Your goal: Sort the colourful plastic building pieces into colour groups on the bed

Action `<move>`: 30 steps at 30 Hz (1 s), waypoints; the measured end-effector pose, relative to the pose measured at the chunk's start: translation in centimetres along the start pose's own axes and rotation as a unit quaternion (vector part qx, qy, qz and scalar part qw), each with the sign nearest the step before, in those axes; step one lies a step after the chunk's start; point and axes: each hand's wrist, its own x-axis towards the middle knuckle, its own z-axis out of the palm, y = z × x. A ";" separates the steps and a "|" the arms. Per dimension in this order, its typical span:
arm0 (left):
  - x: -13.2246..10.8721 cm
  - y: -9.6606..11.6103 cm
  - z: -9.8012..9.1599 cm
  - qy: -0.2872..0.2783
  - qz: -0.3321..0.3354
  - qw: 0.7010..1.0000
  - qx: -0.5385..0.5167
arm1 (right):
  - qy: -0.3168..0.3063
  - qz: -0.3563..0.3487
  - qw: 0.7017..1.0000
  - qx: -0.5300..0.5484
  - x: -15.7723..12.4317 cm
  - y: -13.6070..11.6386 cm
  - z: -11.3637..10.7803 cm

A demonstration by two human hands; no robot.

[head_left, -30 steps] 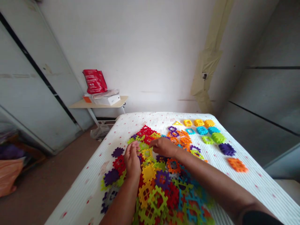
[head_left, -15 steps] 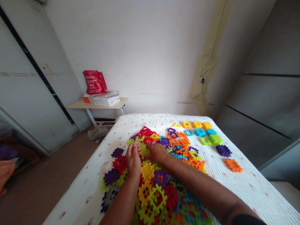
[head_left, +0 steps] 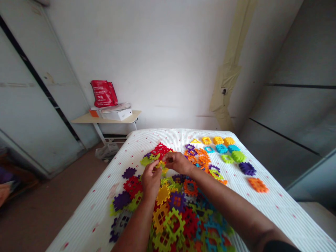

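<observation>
My left hand is over the middle of a heap of coloured interlocking plastic pieces, its thumb and fingers curled toward a yellow interlocking piece. From the other side my right hand closes its thumb and bent fingers at the same piece, which my fingers partly cover. Just beyond the hands lie red interlocking pieces and a lime-green one. Nearer to me, a solid yellow square, a purple window piece and an orange frame piece rest on the heap.
On the white, red-spotted cover, small groups sorted by colour stand at the right: yellow, blue, green, purple and orange. A side table with a red bag stands by the wall.
My hands have drawn closer together around the yellow piece, and my left fingers have bent inward. An orange frame piece now shows on the heap below my right wrist. The view has shifted slightly.
</observation>
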 end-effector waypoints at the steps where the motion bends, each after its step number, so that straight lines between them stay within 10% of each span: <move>1: -0.1 0.2 0.1 -0.004 -0.003 1.000 0.002 | 0.003 -0.013 1.000 -0.014 -0.1 -0.2 -0.4; 13: -0.6 0.8 0.2 -0.057 -0.069 0.994 -0.069 | 0.082 -0.170 0.958 -0.215 -3.5 -0.3 -1.1; 30: -0.7 0.4 0.1 -0.098 -0.070 0.988 -0.094 | 0.134 -0.089 0.957 -0.240 -5.0 -1.0 0.3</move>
